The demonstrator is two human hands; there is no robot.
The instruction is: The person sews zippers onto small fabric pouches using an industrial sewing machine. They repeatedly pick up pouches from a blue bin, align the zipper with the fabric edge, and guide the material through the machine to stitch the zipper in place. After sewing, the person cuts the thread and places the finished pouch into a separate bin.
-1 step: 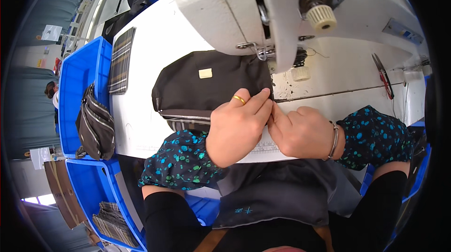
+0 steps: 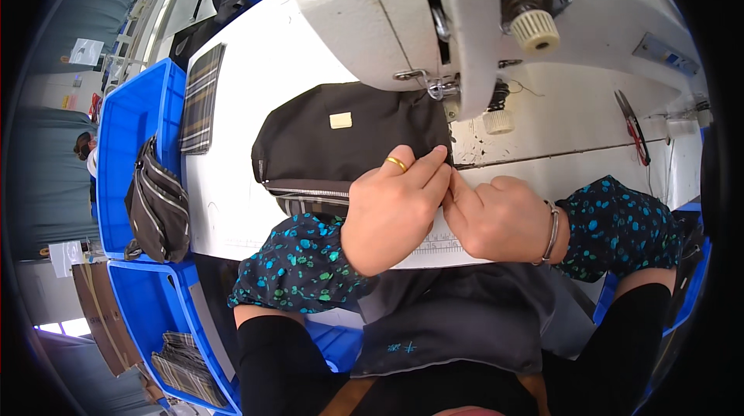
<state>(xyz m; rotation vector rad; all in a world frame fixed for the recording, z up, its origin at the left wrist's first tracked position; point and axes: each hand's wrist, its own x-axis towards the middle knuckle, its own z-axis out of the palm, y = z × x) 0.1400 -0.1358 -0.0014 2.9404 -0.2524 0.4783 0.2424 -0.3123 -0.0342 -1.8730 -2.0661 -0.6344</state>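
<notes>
A dark brown fabric bag (image 2: 302, 133) lies flat on the white table, its right end close to the sewing machine's needle area. On it is a small cream label (image 2: 340, 120), and a zipper (image 2: 306, 187) runs along its near side with plaid cloth showing below. My left hand (image 2: 395, 211), wearing a gold ring, grips the bag's near right corner, fingers closed together. Against those fingertips, my right hand (image 2: 496, 218) pinches the same edge; what lies between its finger and thumb is hidden. The white sewing machine (image 2: 403, 21) stands just beyond the hands.
Red-handled scissors (image 2: 635, 129) lie on the right of the machine bed. Folded plaid cloth (image 2: 203, 98) is at the table's left edge. Beside it stand blue bins (image 2: 116, 168), a dark zippered bag (image 2: 159, 207) hanging over one. More plaid pieces (image 2: 186, 369) fill the lower bin.
</notes>
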